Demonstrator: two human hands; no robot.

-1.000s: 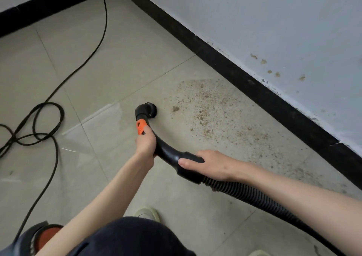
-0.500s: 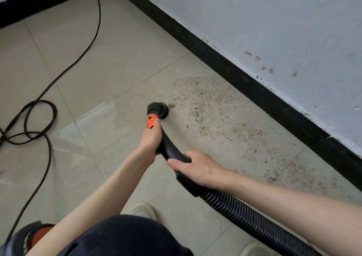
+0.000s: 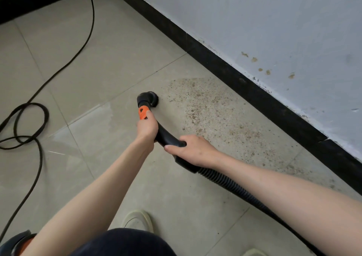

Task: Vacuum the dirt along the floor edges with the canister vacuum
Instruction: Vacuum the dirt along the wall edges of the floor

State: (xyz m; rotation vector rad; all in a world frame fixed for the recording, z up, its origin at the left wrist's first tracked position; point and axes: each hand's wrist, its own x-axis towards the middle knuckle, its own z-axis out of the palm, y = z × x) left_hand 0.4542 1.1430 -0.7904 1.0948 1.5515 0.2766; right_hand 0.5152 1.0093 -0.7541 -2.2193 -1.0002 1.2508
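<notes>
The round brush nozzle [image 3: 149, 98] of the canister vacuum is sitting on the beige tiled floor [image 3: 121, 59], at the near-left fringe of a wide scatter of brown dirt [image 3: 211, 114] that is spreading from the nozzle toward the black baseboard [image 3: 244, 87] and running along it toward the lower right. Behind the nozzle an orange collar [image 3: 143, 113] is joining it to a curved black handle tube [image 3: 168, 137]. The person's left hand [image 3: 147, 127] is gripping the tube just below the collar, fingers wrapped round it and thumb lying against the orange part. The right hand [image 3: 193, 151] is grasping the thicker lower end of the tube, fingers curled over the top, thumb pointing toward the left hand. From under that hand a ribbed black hose [image 3: 231, 185] is trailing back to the lower right beneath the forearm. The canister [image 3: 16, 242], dark with an orange patch, is showing only partly at the bottom left corner. A black power cord [image 3: 42, 116] is lying in a loose loop on the tiles at the left and running up to the far baseboard. A pale shoe [image 3: 138, 219] is standing on the floor between the arms. Above the baseboard, the white wall [image 3: 274, 20] is carrying a few brown specks.
</notes>
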